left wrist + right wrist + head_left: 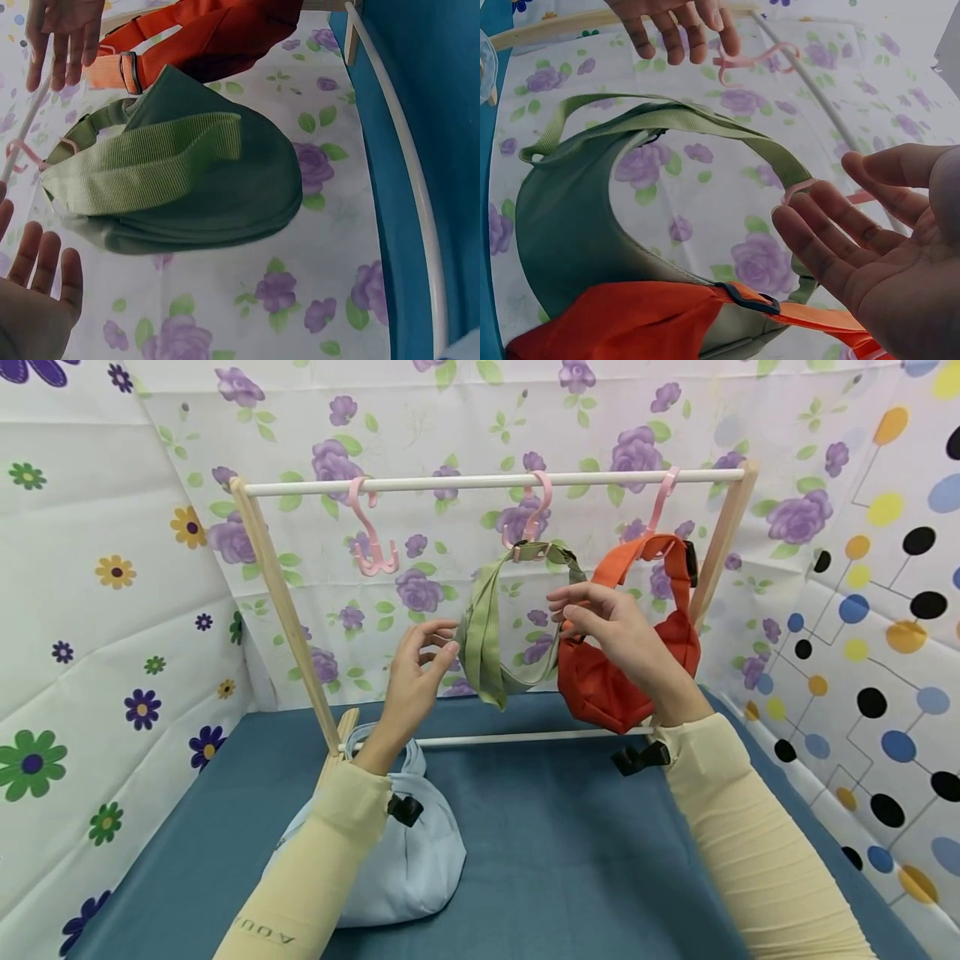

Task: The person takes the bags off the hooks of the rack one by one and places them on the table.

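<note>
A green waist bag (483, 643) hangs by its strap from the middle pink hook (534, 514). On its left side is my left hand (422, 664), fingers loosely bent, holding nothing. My right hand (607, 622) reaches across on the other side, in front of the red-orange waist bag (630, 672), its fingers relaxed near the green strap. The left wrist view shows the green bag's body (225, 180) with a loose strap end over it. In the right wrist view, the right fingertips (791, 225) overlap the green strap (780, 161) near the hook.
A wooden-sided rack with a white top rod (450, 482) stands on the blue cloth (540, 827). Its left pink hook (372, 539) bears nothing. A light blue bag (412, 868) sits under my left forearm. Patterned cloth walls enclose the space.
</note>
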Tool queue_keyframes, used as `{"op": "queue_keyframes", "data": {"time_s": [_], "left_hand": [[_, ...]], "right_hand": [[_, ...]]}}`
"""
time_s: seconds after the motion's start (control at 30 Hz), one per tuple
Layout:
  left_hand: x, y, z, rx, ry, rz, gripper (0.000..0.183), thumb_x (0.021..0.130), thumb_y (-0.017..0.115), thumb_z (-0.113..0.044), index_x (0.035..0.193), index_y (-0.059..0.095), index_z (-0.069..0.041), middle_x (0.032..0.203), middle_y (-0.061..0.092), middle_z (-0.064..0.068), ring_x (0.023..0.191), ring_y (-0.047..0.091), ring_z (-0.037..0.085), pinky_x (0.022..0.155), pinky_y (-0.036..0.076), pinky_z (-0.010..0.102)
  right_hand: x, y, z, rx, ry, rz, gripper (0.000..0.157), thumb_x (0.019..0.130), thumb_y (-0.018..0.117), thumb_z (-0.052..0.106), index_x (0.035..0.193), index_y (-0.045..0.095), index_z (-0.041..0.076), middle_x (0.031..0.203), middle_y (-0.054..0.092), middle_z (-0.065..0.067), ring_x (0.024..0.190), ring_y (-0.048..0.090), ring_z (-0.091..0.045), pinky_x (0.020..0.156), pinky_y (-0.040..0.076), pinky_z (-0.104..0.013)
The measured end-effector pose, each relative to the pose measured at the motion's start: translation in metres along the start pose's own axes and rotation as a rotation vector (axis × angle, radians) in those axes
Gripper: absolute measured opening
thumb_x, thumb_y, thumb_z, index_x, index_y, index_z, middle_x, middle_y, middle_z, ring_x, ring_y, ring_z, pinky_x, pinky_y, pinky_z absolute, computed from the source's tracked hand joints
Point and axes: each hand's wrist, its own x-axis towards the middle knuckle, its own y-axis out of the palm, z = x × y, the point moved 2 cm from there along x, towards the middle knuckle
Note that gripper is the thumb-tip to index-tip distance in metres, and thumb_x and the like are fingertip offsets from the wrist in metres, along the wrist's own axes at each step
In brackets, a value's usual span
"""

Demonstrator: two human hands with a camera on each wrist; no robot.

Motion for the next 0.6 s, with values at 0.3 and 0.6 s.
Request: {"op": "queue_keyframes", "data": {"time_s": [0.3,0.6], "left_hand": [[0.009,0.014,-0.001,-0.003,0.046,-0.019,0.032,0.105,0.062,-0.017,0.135,0.063,-0.004,0.123,0.054,0.018,0.112,0.052,0.028,0.09,0.044,0.041],[0.014,0.019,-0.002,0.003,0.056,-0.027,0.031,0.105,0.063,-0.016,0.134,0.064,-0.006,0.121,0.056,0.019,0.111,0.053,0.029,0.09,0.045,0.042]], "right_hand": [[0.006,-0.006,0.009,-0.084,-0.025,-0.034,0.035,0.109,0.056,0.019,0.14,0.061,0.004,0.131,0.063,-0.012,0.118,0.06,-0.02,0.104,0.051,-0.038],[0.013,-0.013,0.019,-0.212,-0.07,-0.094,0.035,0.108,0.056,0.017,0.141,0.062,0.006,0.136,0.062,-0.013,0.11,0.065,-0.021,0.1,0.052,-0.033]]}}
